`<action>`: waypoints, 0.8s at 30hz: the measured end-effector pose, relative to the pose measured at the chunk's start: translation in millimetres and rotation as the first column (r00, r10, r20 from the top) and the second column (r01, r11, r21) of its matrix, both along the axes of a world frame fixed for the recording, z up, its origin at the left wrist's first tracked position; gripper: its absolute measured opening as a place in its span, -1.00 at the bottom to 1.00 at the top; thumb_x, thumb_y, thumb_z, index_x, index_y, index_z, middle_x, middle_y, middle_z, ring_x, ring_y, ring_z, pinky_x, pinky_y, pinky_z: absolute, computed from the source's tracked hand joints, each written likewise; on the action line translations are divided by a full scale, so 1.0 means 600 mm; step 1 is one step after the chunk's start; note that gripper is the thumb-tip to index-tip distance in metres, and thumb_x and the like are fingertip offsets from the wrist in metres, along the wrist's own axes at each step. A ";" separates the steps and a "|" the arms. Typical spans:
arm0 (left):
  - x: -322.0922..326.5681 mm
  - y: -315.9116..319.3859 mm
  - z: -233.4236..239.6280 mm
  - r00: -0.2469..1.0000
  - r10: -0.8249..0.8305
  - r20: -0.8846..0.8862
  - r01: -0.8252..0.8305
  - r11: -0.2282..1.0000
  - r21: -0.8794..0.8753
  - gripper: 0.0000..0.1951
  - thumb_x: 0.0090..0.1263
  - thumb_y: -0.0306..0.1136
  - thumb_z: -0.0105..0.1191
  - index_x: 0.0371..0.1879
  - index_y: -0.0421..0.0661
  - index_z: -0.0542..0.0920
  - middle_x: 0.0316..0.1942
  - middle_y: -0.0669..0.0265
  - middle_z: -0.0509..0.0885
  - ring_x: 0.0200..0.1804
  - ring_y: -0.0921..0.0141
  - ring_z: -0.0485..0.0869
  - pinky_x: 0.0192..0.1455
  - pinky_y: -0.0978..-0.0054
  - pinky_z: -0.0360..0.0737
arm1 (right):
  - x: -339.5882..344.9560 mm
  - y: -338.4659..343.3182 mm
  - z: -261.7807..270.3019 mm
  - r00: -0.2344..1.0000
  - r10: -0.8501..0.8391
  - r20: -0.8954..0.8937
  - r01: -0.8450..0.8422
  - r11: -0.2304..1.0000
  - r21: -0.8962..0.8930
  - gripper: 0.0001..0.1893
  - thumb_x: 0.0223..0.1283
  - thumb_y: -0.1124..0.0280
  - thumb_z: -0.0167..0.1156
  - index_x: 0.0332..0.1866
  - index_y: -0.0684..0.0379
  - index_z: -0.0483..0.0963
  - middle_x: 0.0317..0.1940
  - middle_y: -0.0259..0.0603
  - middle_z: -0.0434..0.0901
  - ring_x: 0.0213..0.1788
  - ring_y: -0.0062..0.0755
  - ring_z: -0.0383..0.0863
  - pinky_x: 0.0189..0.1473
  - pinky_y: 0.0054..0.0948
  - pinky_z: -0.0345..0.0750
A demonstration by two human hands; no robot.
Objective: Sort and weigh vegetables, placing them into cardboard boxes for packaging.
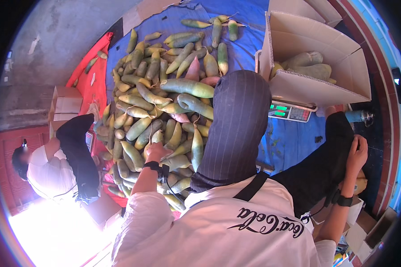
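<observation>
My left hand point(157, 152) reaches into a large heap of green radishes point(142, 128) to the left of my bent knee. Its fingers close around one green radish point(157, 136), though the hand hides part of the grip. My right hand point(357, 151) lies against my dark trouser leg on the right, empty, with fingers loosely bent and a little apart. An open cardboard box point(324, 83) stands upright on a digital scale point(289, 111) beyond my knee. Several thick radishes point(307, 65) lie inside it. The scale's display is lit green.
A blue tarp point(187, 13) lies under the heap, with a red sheet point(88, 78) on its left. Another person point(56, 163) sits at the left. Cardboard boxes point(67, 101) stand by the wall. A blue bottle-like container point(357, 116) is near my right foot.
</observation>
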State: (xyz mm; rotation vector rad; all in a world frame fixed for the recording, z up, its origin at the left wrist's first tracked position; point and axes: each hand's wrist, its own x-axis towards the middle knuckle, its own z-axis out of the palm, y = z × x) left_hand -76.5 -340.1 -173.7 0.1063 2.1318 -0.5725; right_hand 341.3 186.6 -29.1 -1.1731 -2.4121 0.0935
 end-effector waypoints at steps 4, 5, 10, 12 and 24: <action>0.027 -0.011 -0.029 0.972 -0.064 -0.227 0.086 0.993 0.086 -0.38 0.10 0.04 0.21 0.13 0.01 0.46 0.16 0.21 0.46 0.25 0.23 0.40 0.26 0.24 0.38 | -0.006 -0.002 0.005 1.000 -0.017 -0.002 0.017 0.999 -0.031 -0.85 0.27 0.45 0.03 -0.24 0.30 0.49 -0.30 -0.07 0.55 -0.17 -0.07 0.56 -0.09 -0.31 0.46; 0.030 -0.019 -0.038 0.945 -0.083 -0.318 0.130 0.983 0.130 -0.41 0.12 0.02 0.20 0.13 0.01 0.46 0.14 0.21 0.47 0.23 0.24 0.42 0.25 0.24 0.38 | -0.002 0.002 0.002 1.000 -0.006 0.000 0.006 1.000 -0.014 -0.85 0.27 0.45 0.03 -0.24 0.30 0.49 -0.29 -0.07 0.55 -0.17 -0.08 0.56 -0.09 -0.31 0.46; 0.058 0.073 -0.064 0.944 -0.038 -0.329 0.197 0.864 0.464 -0.49 0.15 -0.04 0.21 0.06 0.02 0.50 0.06 0.21 0.52 0.17 0.22 0.46 0.20 0.23 0.41 | 0.006 0.007 -0.003 1.000 -0.008 0.015 0.008 1.000 0.001 -0.86 0.27 0.45 0.03 -0.23 0.29 0.49 -0.28 -0.07 0.56 -0.17 -0.08 0.57 -0.09 -0.33 0.46; 0.062 0.105 -0.098 0.960 -0.046 -0.277 0.193 0.824 0.533 -0.49 0.13 -0.04 0.23 0.04 0.01 0.51 0.03 0.18 0.55 0.14 0.20 0.49 0.16 0.23 0.45 | 0.004 0.007 -0.004 1.000 -0.013 -0.012 0.012 1.000 -0.023 -0.86 0.27 0.45 0.03 -0.23 0.28 0.50 -0.28 -0.07 0.56 -0.17 -0.08 0.57 -0.09 -0.33 0.46; -0.002 -0.096 -0.452 0.881 -0.410 -0.238 0.466 0.659 0.590 -0.46 0.02 -0.13 0.26 -0.07 -0.28 0.56 -0.09 -0.03 0.64 0.05 0.11 0.60 0.11 0.24 0.52 | -0.040 -0.007 0.002 0.996 0.019 -0.084 -0.021 1.000 -0.021 -0.92 0.22 0.50 0.06 -0.29 0.28 0.48 -0.34 -0.05 0.51 -0.22 -0.02 0.51 -0.14 -0.24 0.44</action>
